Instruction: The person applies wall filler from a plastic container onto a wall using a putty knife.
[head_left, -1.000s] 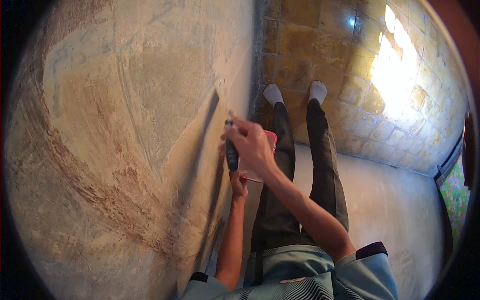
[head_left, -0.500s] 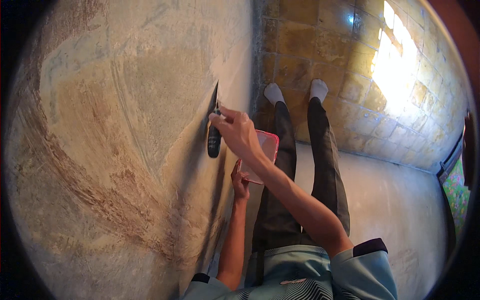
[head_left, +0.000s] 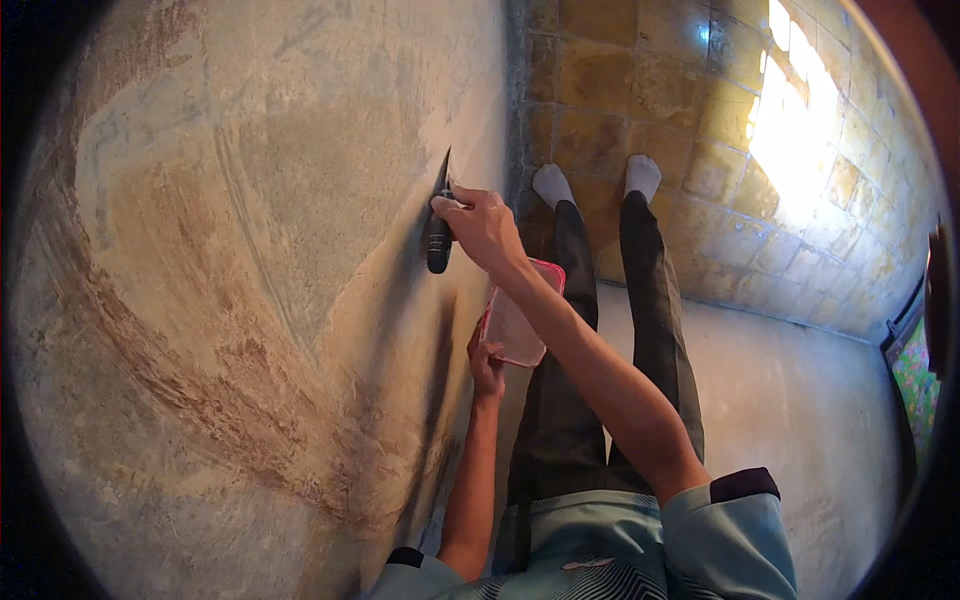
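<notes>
My right hand (head_left: 487,232) is closed round the black handle of a putty knife (head_left: 439,240). Its dark, pointed-looking blade is seen nearly edge-on against the patchy plastered wall (head_left: 300,170) at the left; whether it touches cannot be told for certain. Below and partly behind my right forearm, my left hand (head_left: 487,368) grips a shallow rectangular tray (head_left: 518,335) with a pinkish-red rim. The tray's inside looks pale, and my right forearm covers part of it. Smooth pale plaster borders rougher beige and brown patches beside the knife.
Worn yellow-brown tiles (head_left: 600,90) cover the floor ahead, with bright sunlight on the right. My white-socked feet (head_left: 552,185) rest near the wall's base. A pale smooth surface (head_left: 790,400) spreads right of my legs, and a green flowered cloth (head_left: 912,375) shows at the far right.
My right hand and the putty knife have moved up the picture and slightly right along the wall. The tray has shifted a little, its near end lower-right and more in sight.
</notes>
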